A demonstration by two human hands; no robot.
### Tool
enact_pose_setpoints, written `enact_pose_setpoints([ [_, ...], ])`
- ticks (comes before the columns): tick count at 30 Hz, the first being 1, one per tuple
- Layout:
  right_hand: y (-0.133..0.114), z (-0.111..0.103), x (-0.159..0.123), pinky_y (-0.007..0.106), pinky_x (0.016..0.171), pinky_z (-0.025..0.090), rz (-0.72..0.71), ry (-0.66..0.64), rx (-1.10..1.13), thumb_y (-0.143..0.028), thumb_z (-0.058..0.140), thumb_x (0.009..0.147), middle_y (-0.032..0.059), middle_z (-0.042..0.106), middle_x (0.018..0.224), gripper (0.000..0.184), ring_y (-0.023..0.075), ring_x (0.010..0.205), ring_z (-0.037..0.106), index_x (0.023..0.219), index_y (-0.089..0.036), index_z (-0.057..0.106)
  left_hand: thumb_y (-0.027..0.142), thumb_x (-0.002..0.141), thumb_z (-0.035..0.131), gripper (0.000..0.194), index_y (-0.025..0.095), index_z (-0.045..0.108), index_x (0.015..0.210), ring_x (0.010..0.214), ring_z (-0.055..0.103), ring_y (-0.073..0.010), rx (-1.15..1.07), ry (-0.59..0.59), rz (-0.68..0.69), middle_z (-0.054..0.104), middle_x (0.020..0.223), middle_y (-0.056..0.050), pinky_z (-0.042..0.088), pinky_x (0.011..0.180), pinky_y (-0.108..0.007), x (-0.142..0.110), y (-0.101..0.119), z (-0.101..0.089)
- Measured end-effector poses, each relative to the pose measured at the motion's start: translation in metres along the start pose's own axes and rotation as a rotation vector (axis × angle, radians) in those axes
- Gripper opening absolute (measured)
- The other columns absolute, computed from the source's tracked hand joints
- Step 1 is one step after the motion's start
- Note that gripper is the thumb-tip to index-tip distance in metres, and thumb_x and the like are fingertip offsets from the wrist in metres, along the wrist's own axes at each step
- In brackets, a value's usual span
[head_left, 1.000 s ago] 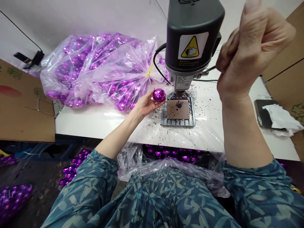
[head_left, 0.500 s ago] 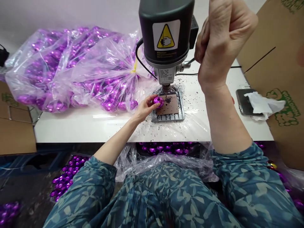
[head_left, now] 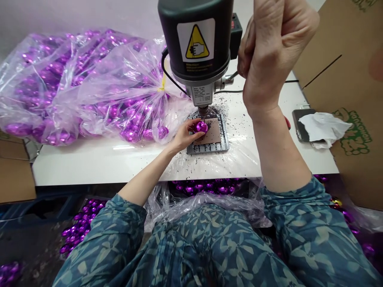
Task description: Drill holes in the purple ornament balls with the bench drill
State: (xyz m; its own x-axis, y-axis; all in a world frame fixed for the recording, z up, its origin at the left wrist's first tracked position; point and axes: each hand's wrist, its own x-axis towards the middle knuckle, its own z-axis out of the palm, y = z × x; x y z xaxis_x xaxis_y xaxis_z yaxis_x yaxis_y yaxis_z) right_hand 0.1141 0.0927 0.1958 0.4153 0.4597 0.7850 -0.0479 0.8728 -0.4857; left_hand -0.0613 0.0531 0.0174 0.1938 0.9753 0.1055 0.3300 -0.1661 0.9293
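left hand (head_left: 184, 136) pinched purple ball (head_left: 202, 126) at fingertips, over brown board (head_left: 214, 134); right hand (head_left: 271, 56), up-right of that grip, closed round lever (head_left: 233, 75). steady hold, fingers clear of chuck (head_left: 203, 110), seemed key.

To the right on the white tabletop (head_left: 89, 164), a crumpled white tissue (head_left: 324, 126) over a flat black rectangular object (head_left: 300, 129), near a brown cardboard box (head_left: 326, 87) with green printing. To the left, a bulging clear plastic bag (head_left: 89, 89) of shiny purple balls, gathered with a yellow tie (head_left: 162, 83).
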Motion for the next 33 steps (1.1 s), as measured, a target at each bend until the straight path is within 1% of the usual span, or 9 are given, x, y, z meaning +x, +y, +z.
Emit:
enact_pose_setpoints([
  [8,-0.01,-0.005,0.0,0.025,0.044,0.016,0.059,-0.066,-0.071,-0.084,0.029,0.084,-0.0076,0.018,0.042,0.065,-0.0007,0.035,0.025,0.064,-0.023,0.016,0.029,0.072,0.094,0.056,0.023,0.064,0.118,0.105,0.069,-0.024,0.055,0.187,0.02,0.072,0.114,-0.007,0.058,0.098,-0.043,-0.003,-0.005,0.029],
  [12,-0.005,-0.003,0.001,0.023,0.041,0.015,0.036,-0.059,0.009,-0.092,0.038,0.071,-0.0093,0.016,0.042,0.072,-0.002,0.034,0.026,0.063,-0.024,0.016,0.031,0.073,0.094,0.05,0.025,0.066,0.114,0.108,0.071,-0.0247,0.005,0.182,0.042,0.075,0.115,-0.006,0.058,0.102,-0.043,-0.005,-0.006,0.032],
  [16,-0.001,-0.001,0.001,0.023,0.039,0.011,0.009,-0.02,0.093,-0.09,0.046,0.07,-0.0103,0.015,0.041,0.071,-0.0013,0.032,0.025,0.064,-0.025,0.018,0.032,0.073,0.094,0.05,0.024,0.067,0.114,0.113,0.07,-0.0266,-0.006,0.146,0.05,0.075,0.119,-0.007,0.055,0.108,-0.045,-0.001,-0.007,0.03],
  [19,-0.007,-0.003,0.001,0.02,0.039,0.012,0.041,-0.038,0.049,-0.073,0.046,0.084,-0.0099,0.015,0.039,0.061,-0.0026,0.032,0.025,0.063,-0.024,0.016,0.033,0.076,0.092,0.051,0.024,0.066,0.118,0.119,0.07,-0.027,-0.06,0.115,0.05,0.074,0.124,-0.008,0.053,0.111,-0.046,0.001,-0.01,0.033],
  [21,-0.012,-0.006,0.002,0.017,0.041,0.014,0.103,-0.067,0.02,-0.046,0.044,0.097,-0.0095,0.016,0.039,0.052,-0.0037,0.033,0.028,0.062,-0.022,0.015,0.035,0.076,0.092,0.053,0.025,0.065,0.121,0.121,0.069,-0.0268,-0.091,0.11,0.051,0.073,0.127,-0.007,0.052,0.114,-0.046,0.001,-0.012,0.035],
  [23,-0.016,-0.008,0.001,0.014,0.044,0.017,0.159,-0.099,0.001,-0.023,0.035,0.101,-0.0085,0.018,0.04,0.044,-0.0044,0.034,0.031,0.061,-0.02,0.015,0.036,0.076,0.092,0.054,0.026,0.066,0.123,0.123,0.069,-0.0271,-0.097,0.11,0.057,0.073,0.129,-0.007,0.051,0.116,-0.047,-0.001,-0.014,0.036],
  [25,-0.018,-0.01,-0.001,0.015,0.045,0.016,0.149,-0.102,0.049,-0.014,0.031,0.099,-0.0077,0.019,0.04,0.042,-0.0042,0.035,0.031,0.059,-0.019,0.017,0.036,0.077,0.092,0.055,0.026,0.066,0.124,0.125,0.068,-0.0277,-0.089,0.113,0.061,0.073,0.131,-0.008,0.05,0.118,-0.048,-0.002,-0.014,0.036],
  [30,-0.017,-0.017,-0.02,0.017,0.048,0.016,0.029,-0.037,0.186,-0.044,0.066,0.089,-0.0074,0.028,0.043,0.052,-0.0036,0.039,0.033,0.059,-0.014,0.036,0.035,0.078,0.091,0.053,0.026,0.064,0.123,0.124,0.068,-0.0273,-0.092,0.13,0.07,0.072,0.129,-0.007,0.05,0.117,-0.047,-0.005,-0.014,0.036],
  [33,-0.018,-0.024,-0.035,0.017,0.053,0.02,0.012,-0.033,0.147,-0.05,0.067,0.087,-0.0052,0.027,0.047,0.057,-0.0052,0.043,0.035,0.06,-0.011,0.037,0.035,0.078,0.092,0.052,0.026,0.062,0.119,0.119,0.069,-0.0265,-0.115,0.145,0.069,0.072,0.123,-0.006,0.053,0.113,-0.047,-0.007,-0.013,0.037],
])
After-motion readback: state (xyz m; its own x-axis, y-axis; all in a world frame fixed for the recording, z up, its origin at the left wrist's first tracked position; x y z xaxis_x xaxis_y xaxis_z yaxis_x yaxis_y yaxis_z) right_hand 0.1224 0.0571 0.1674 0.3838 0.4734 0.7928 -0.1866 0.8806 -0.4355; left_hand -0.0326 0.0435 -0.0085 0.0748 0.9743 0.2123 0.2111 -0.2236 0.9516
